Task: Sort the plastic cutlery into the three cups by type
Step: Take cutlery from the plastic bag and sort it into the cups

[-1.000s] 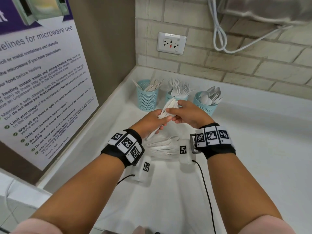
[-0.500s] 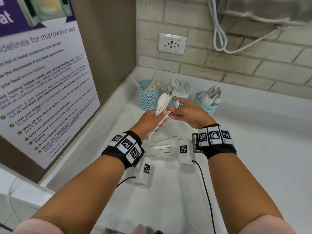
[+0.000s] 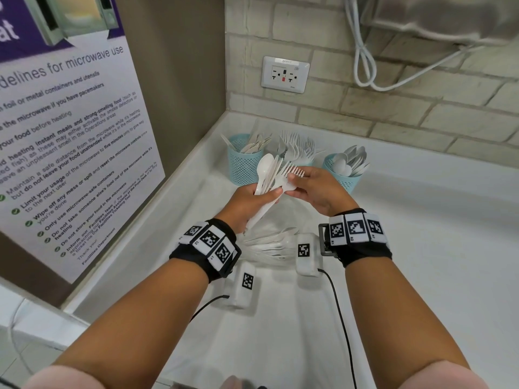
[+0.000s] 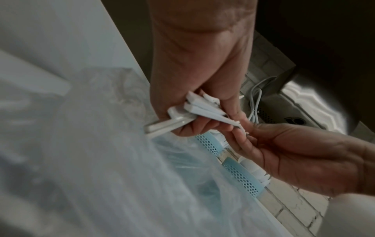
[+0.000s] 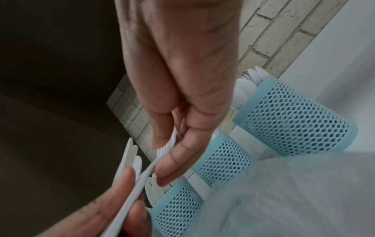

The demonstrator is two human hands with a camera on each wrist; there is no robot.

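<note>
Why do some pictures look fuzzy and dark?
Left wrist view: the plastic bag up close is blurry and the top right corner is dark. Right wrist view: the left side is dark, though the blue cups look sharp. Head view: bright and clear, but the brick wall bends.

Corner of the kitchenette, the background stuff you're working next to.

On your left there's a big microwave-use poster [image 3: 70, 130] on the brown wall. Straight ahead you've got a beige brick backsplash with 1 white power outlet [image 3: 285, 74], and a looped white cable [image 3: 362, 51] hanging down at the top right. Everything sits on a white countertop [image 3: 435, 234], with a crinkly clear plastic bag [image 4: 113, 160] lying on it.
</note>
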